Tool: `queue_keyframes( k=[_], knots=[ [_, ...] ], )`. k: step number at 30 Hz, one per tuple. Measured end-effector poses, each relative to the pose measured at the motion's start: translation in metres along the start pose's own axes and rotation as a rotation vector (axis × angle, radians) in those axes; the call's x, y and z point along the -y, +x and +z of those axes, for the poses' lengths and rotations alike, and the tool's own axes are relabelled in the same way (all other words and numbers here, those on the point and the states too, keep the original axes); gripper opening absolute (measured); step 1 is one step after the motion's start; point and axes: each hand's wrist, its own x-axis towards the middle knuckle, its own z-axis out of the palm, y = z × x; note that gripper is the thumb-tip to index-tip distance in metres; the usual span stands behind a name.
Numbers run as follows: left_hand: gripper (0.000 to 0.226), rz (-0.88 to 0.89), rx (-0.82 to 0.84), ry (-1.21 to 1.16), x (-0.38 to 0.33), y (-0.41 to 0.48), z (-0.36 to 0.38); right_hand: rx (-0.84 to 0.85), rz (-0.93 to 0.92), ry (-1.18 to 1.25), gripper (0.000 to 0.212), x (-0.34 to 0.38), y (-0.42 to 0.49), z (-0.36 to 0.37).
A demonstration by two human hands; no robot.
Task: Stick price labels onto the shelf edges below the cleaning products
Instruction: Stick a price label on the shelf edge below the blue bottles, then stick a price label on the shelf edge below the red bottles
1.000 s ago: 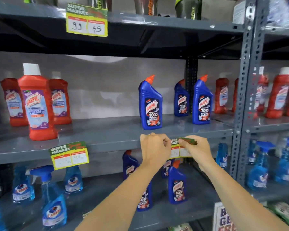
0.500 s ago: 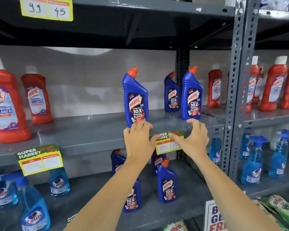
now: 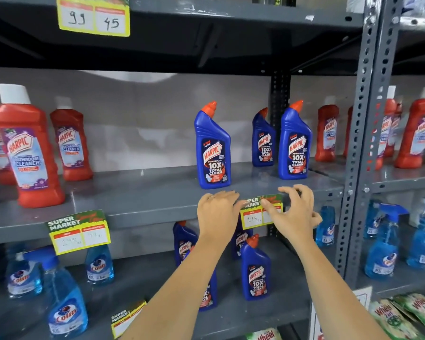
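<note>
- Biggest risk, as I judge it: the price label (image 3: 260, 212) at centre frame, on the shelf edge (image 3: 157, 213) below the blue Harpic bottle (image 3: 212, 146), sticks crooked or lifts if it is pressed unevenly.
- The left hand (image 3: 217, 212) lies flat, fingers on the label's left end; the right hand (image 3: 296, 212) is open, thumb on its face, gripping nothing.
- Writing: "HARPIC 10X TOTAL CLEAN"; label "SUPER MARKET", "198".
- Upper-left tag (image 3: 93, 15): "99", "45".

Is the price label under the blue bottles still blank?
No, the price label on the shelf edge already shows a handwritten 198.
</note>
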Motion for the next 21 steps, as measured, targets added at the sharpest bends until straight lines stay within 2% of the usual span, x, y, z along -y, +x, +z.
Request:
queue_keyframes(
  k=[4, 6, 9, 11, 14, 16, 19, 21],
  knots=[
    [0.028, 0.175, -0.039, -0.013, 0.019, -0.010, -0.014, 0.068, 0.121, 0.030, 0.064, 0.011, -0.004, -0.003],
    [0.039, 0.141, -0.108, -0.029, 0.044, -0.024, -0.032, -0.033, 0.129, 0.070, 0.072, 0.028, -0.017, 0.000],
    [0.041, 0.010, -0.279, -0.035, 0.099, -0.045, -0.074, -0.254, -0.106, 0.094, 0.058, 0.077, -0.048, 0.012],
    [0.038, -0.109, -0.395, -0.011, 0.141, -0.060, -0.109, -0.261, -0.313, 0.149, 0.039, 0.120, -0.072, 0.029],
    [0.032, -0.421, -0.581, 0.044, 0.191, -0.082, -0.154, -0.101, -0.444, 0.244, 0.020, 0.185, -0.108, 0.059],
    [0.030, -0.550, -0.589, 0.039, 0.214, -0.097, -0.172, 0.027, -0.493, 0.234, 0.022, 0.221, -0.129, 0.081],
    [0.033, -0.517, -0.405, 0.074, 0.236, -0.111, -0.183, 0.259, -0.510, 0.185, 0.032, 0.257, -0.149, 0.106],
    [0.028, -0.454, -0.315, 0.097, 0.242, -0.114, -0.186, 0.345, -0.449, 0.208, 0.029, 0.274, -0.155, 0.116]
  ],
)
